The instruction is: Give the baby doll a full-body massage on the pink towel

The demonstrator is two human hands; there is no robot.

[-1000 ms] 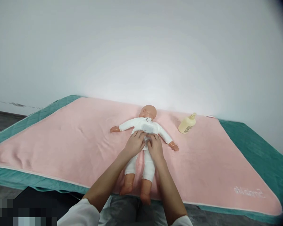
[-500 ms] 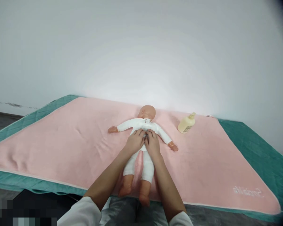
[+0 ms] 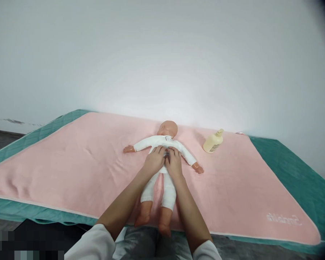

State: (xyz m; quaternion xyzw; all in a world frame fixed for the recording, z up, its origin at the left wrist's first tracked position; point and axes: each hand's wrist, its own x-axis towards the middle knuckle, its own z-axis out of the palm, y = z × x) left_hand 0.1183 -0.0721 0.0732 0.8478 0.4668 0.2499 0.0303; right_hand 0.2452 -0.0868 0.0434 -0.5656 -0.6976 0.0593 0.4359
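A baby doll (image 3: 168,200) in a white suit lies face down with its head turned left, arms spread and legs towards me. My left hand (image 3: 155,160) rests on the left of its back, fingers a little apart and pointing to the head. Beside it my right hand (image 3: 174,161) lies on the right of the back in the same way, fingers forward. Both thumbs are close together over the middle of the back. The fingertips touch the white cloth, and the palms hide the doll's waist.
Right of the doll stands a pale yellow pump bottle (image 3: 212,142). Under everything is a pink blanket (image 3: 233,187) with some wrinkles at left, laid over a green quilted cover (image 3: 295,166). A white wall (image 3: 162,65) rises behind the far edge.
Both hands have slid very slightly up the doll's back towards its head. The view has shifted a little; doll and bottle stay where they were.
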